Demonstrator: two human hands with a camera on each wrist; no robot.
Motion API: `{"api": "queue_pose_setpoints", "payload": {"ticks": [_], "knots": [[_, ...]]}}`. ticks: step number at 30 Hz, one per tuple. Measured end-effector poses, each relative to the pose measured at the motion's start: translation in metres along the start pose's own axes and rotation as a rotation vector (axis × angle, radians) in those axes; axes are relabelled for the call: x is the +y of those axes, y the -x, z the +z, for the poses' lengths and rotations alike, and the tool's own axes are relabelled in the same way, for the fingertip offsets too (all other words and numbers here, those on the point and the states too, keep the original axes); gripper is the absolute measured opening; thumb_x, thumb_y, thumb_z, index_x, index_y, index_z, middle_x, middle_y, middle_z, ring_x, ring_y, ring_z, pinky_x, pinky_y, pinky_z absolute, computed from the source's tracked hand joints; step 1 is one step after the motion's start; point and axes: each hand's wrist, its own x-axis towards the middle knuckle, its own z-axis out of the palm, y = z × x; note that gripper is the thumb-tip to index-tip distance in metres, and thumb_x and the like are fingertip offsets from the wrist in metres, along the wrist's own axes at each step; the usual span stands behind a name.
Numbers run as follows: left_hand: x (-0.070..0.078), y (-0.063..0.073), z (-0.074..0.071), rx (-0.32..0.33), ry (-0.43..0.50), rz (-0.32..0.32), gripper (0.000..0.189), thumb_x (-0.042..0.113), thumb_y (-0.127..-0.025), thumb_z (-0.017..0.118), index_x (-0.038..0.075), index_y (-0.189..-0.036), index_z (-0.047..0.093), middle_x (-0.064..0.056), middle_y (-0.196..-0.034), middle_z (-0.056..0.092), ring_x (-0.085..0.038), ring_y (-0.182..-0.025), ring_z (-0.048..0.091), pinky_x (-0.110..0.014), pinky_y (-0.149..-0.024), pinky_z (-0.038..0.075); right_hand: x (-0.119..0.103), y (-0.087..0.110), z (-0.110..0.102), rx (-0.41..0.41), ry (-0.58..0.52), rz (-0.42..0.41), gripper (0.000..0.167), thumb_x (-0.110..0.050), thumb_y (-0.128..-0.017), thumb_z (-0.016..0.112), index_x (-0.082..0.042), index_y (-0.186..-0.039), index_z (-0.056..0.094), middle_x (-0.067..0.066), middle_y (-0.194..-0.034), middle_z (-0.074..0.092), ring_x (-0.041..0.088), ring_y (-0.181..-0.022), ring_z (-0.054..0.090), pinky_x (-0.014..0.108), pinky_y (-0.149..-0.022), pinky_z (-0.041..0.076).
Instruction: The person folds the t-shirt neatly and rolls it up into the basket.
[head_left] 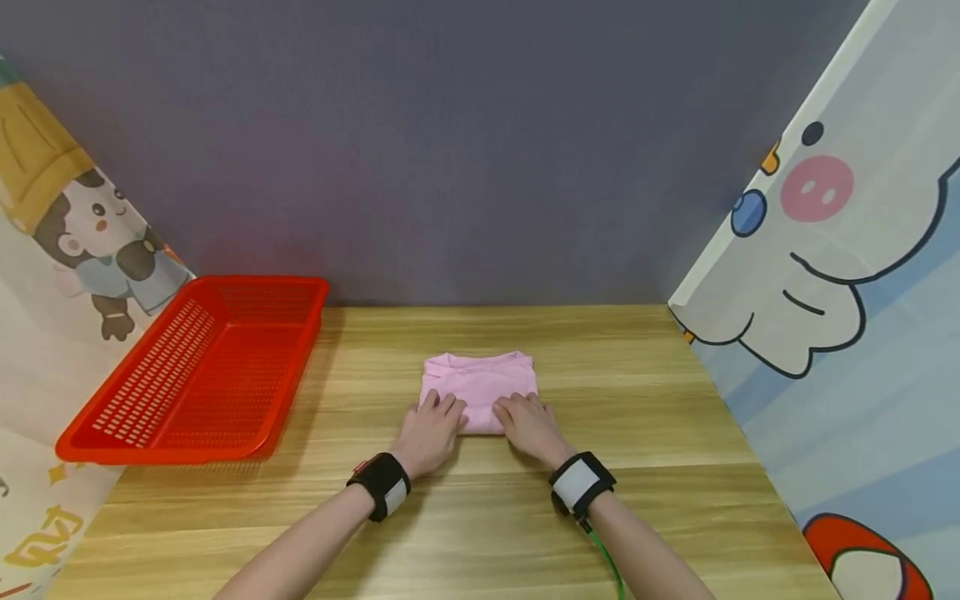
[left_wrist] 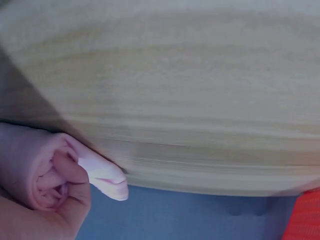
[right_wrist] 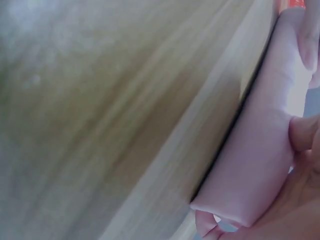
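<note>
A pink garment [head_left: 483,385], partly rolled up, lies on the wooden tabletop in the middle of the head view. Its near edge forms a thick roll [left_wrist: 20,162], and a flat part extends beyond it. My left hand [head_left: 429,437] grips the left end of this roll, one finger bent against the spiral of cloth in the left wrist view. At the other end, my right hand [head_left: 534,432] holds the roll, with the thumb [right_wrist: 302,134] against its near side and a fingertip at its end. Which fingers lie underneath is partly hidden.
A red plastic basket [head_left: 161,456] with perforated sides stands on the table [head_left: 615,392] at the left. A grey panel [head_left: 480,150] rises behind the table. Printed cartoon sheets flank both sides. Black straps circle both wrists, and a green cable [head_left: 609,560] runs from the right one.
</note>
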Motion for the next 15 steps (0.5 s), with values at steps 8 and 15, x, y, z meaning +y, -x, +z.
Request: {"api": "queue_pose_setpoints", "payload": {"ticks": [8, 15], "knots": [[-0.002, -0.012, 0.001, -0.126, 0.079, -0.074, 0.022, 0.031, -0.105, 0.045, 0.017, -0.101, 0.061, -0.001, -0.098, 0.064, -0.025, -0.094, 0.057, -0.037, -0.053, 0.047, -0.001, 0.015, 0.004, 0.117, 0.094, -0.101, 0.035, -0.036, -0.105, 0.049, -0.016, -0.131, 0.060, 0.011, -0.121, 0.059, 0.037, -0.116, 0.052, 0.054, -0.089, 0.042], [-0.004, -0.020, -0.001, -0.158, 0.096, -0.127, 0.031, 0.032, -0.107, 0.042, 0.014, -0.099, 0.065, -0.001, -0.098, 0.068, -0.026, -0.091, 0.059, -0.043, -0.057, 0.052, 0.002, 0.017, 0.005, 0.180, 0.129, -0.212, 0.044, -0.039, -0.096, 0.066, -0.016, -0.132, 0.055, 0.009, -0.125, 0.058, 0.035, -0.119, 0.050, 0.053, -0.085, 0.045]]}}
